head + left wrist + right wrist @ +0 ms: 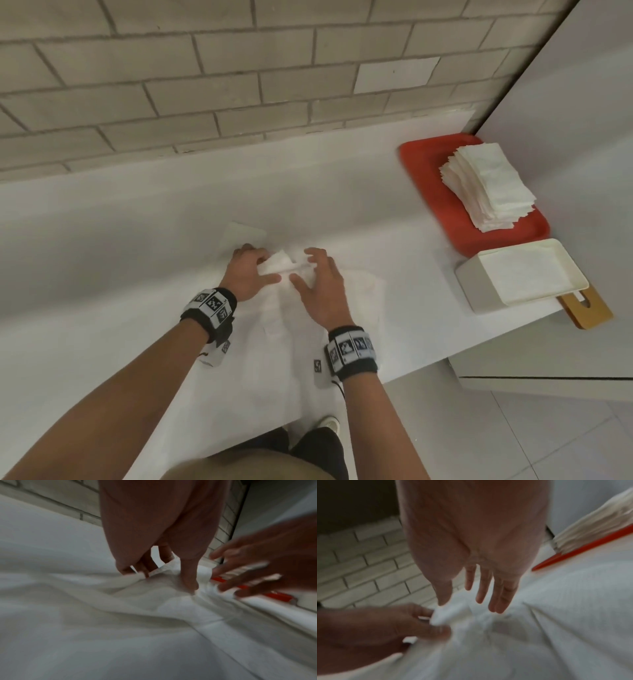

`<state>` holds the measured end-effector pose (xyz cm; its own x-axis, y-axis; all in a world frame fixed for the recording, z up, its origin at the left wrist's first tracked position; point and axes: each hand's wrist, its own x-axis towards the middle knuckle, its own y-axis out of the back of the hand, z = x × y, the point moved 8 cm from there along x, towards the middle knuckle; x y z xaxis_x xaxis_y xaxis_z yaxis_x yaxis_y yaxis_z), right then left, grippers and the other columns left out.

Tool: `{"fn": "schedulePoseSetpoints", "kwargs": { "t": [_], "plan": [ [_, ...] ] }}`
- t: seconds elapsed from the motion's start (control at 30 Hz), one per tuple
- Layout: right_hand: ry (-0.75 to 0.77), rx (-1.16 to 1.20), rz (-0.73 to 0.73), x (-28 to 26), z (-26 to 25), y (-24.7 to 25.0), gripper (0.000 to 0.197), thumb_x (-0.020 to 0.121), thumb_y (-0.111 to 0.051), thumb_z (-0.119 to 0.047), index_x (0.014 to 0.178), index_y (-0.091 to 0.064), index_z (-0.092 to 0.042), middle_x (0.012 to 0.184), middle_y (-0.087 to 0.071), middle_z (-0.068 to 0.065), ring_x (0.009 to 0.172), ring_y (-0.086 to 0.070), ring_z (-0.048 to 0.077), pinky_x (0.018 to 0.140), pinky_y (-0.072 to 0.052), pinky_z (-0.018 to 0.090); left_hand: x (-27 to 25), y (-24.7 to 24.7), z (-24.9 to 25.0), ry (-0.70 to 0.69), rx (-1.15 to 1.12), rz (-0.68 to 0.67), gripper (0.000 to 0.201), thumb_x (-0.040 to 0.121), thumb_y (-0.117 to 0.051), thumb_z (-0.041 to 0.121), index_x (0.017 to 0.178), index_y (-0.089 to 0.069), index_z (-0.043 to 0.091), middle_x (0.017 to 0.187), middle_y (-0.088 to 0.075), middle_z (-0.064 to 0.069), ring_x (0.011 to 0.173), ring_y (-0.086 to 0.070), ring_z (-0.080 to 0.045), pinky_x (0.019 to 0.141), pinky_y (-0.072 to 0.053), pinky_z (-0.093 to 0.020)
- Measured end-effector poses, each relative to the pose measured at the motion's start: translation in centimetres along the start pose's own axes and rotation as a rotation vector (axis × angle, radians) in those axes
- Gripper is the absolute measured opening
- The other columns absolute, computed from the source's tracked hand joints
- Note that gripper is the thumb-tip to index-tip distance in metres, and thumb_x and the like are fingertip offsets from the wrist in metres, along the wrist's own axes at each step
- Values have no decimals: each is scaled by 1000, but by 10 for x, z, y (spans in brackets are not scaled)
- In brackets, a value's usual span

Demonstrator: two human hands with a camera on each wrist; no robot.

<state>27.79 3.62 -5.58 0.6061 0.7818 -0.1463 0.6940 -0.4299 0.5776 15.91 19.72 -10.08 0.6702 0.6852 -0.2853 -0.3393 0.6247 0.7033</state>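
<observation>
A white cloth (335, 301) lies spread on the white counter (102, 260), hard to tell from it in the head view. My left hand (255, 269) pinches a raised fold of the cloth (278, 262) at its far end. In the left wrist view the left hand (164, 580) has its fingers curled into the bunched cloth (154, 601) and its thumb on top. My right hand (318, 274) hovers just right of that fold with fingers straight and spread. The right wrist view shows the right hand (484, 599) over the cloth (556, 615), while the left hand (419, 622) pinches the fold (441, 616).
A red tray (424, 164) at the back right carries a stack of white napkins (486, 185). In front of it stands a white box (479, 287) on a wooden board (589, 311). A brick wall (205, 85) runs behind the counter, and a white cabinet (582, 85) stands at the right.
</observation>
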Motion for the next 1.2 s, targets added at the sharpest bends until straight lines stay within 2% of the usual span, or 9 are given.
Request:
{"fn": "schedulePoseSetpoints", "kwargs": {
  "t": [0.07, 0.17, 0.4, 0.57, 0.7, 0.83, 0.97, 1.07, 1.2],
  "plan": [
    [4, 65, -31, 16, 0, -15, 47, 98, -78, -35, 138, -56, -24, 122, -70, -1, 105, -66, 12, 90, -52, 32, -5, 7, 6, -31, -147, -6, 37, 80, -93, 42, 94, -66, 22, 95, -68, -2, 88, -61, -29, 79, -49, -35],
    [10, 141, 54, 25, -1, -6, 15, 98, -78, -25, 106, -66, -20, 89, -70, -12, 75, -62, -1, 73, -49, 22, -11, 24, 10, -29, -341, 16, 42, 82, -91, 46, 103, -68, 19, 96, -74, 1, 87, -69, -23, 78, -54, -40],
    [81, 161, 162, 18, -17, 33, 27, 93, -84, -23, 81, -60, -23, 98, -66, -4, 85, -66, 6, 77, -50, 12, -24, 37, 32, -32, -656, 4, 34, 106, -65, 45, 96, -66, 12, 89, -71, -2, 77, -63, -18, 74, -47, -37],
    [45, 200, 362, -3, -19, 103, 22, 102, -72, -21, 92, -55, -15, 82, -68, -5, 75, -68, 12, 69, -53, 24, -10, 49, 12, 80, -488, 243, 21, 102, -68, 36, 101, -59, 16, 99, -70, -3, 89, -67, -26, 76, -48, -35],
    [-78, 201, 653, -57, 13, 154, 25, 105, -57, -14, 119, -54, -34, 79, -68, 4, 61, -65, 23, 64, -50, 32, -12, 59, 27, -2, -389, 280, 34, 100, -74, 24, 125, -51, 22, 108, -74, -6, 93, -72, -27, 76, -55, -36],
    [-232, 89, 561, -97, 60, 128, 33, 105, -57, -13, 110, -66, -45, 73, -68, 4, 60, -62, 18, 65, -53, 32, -17, 63, 62, -129, -313, 245, 48, 97, -78, 25, 134, -49, 27, 107, -76, -3, 93, -72, -22, 80, -55, -34],
    [-388, 220, 483, -128, 91, 87, 22, 103, -66, -15, 104, -74, -36, 77, -76, -6, 61, -71, -1, 64, -56, 32, -24, 57, 104, -220, -294, 195, 46, 96, -80, 26, 134, -55, 23, 106, -76, 5, 92, -73, -7, 70, -54, -15],
    [-447, 320, 454, -143, 98, 72, 22, 103, -68, -14, 105, -77, -34, 92, -78, -16, 77, -78, 0, 73, -61, 28, -31, 49, 131, -313, -231, 164, 29, 97, -78, 31, 120, -64, 19, 99, -75, 8, 89, -71, -12, 79, -55, -27],
    [-415, 286, 419, -157, 92, 68, 24, 103, -70, -18, 114, -77, -38, 81, -79, -15, 87, -75, 17, 64, -50, 7, -42, 42, 158, -385, -230, 131, 17, 98, -78, 33, 106, -68, 22, 89, -73, 15, 82, -66, -2, 73, -47, -17]
  ]
}}
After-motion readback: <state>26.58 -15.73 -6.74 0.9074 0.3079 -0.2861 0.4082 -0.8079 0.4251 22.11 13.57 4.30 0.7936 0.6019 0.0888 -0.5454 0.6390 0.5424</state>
